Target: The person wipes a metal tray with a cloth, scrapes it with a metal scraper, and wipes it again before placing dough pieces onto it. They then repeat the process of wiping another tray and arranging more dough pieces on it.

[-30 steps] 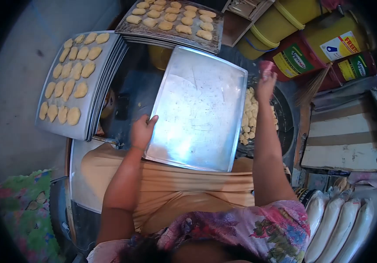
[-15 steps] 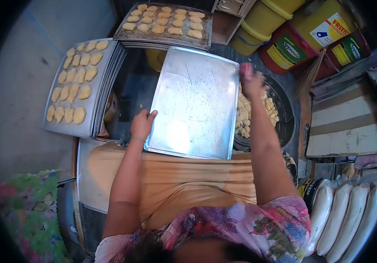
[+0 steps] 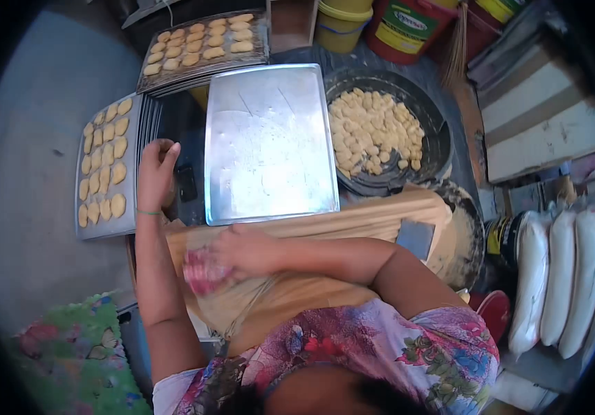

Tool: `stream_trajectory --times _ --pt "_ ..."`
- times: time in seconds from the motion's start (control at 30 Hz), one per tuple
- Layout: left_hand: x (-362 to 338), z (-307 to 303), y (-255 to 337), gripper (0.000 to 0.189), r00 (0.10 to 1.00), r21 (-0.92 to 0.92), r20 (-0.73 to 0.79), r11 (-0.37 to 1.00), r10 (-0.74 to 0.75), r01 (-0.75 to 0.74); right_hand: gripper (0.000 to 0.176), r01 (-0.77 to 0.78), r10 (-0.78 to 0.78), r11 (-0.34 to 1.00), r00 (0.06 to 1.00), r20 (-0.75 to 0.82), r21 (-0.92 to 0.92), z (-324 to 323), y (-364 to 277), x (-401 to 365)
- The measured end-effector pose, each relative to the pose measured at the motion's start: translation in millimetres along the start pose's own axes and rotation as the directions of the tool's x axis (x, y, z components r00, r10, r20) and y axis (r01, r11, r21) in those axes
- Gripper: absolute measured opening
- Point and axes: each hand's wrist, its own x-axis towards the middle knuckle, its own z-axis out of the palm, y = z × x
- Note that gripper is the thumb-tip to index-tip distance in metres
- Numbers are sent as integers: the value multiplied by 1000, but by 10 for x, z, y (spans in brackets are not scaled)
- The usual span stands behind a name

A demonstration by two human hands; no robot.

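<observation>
At the left, a tray (image 3: 122,225) is covered with rows of shaped dough pieces (image 3: 105,161). Just to its right, the left hand (image 3: 157,162) is held above the dark counter (image 3: 181,121); its fingers are curled in near the thumb, nothing is seen in the grip, and whether anything small is pinched cannot be told. A second filled tray (image 3: 193,75) is set at the far left. Nearer, a red cloth (image 3: 206,271) is clasped under the blurred fingers of the right hand (image 3: 245,252), above the tan fabric (image 3: 332,301) spread over the lap. The bare metal tray (image 3: 270,152) is laid in the middle, touched by neither hand. Right of it, dough lumps (image 3: 373,128) are heaped in a black basin (image 3: 441,155). Cloth work around the bare tray seems to be the step in hand; for any wiping there, the cloth would need to be lifted over the near rim.
</observation>
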Motion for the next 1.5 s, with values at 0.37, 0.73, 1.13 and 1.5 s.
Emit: stream_trajectory --times 0.37,0.73,1.13,1.5 --pt "-79 987 216 54 885 199 455 957 102 -213 69 -893 773 442 429 -467 -89 -1214 226 -2473" --pt "474 2941 254 68 836 461 469 728 286 -508 72 -964 873 226 264 -411 -139 -318 259 -2724" --pt "435 397 -1896 77 904 575 -8 738 -427 353 86 -994 885 82 104 -453 -69 -611 79 -3205" --pt "168 789 -665 65 979 320 204 946 -15 -52 78 -935 959 192 114 -260 299 -917 -18 -3470"
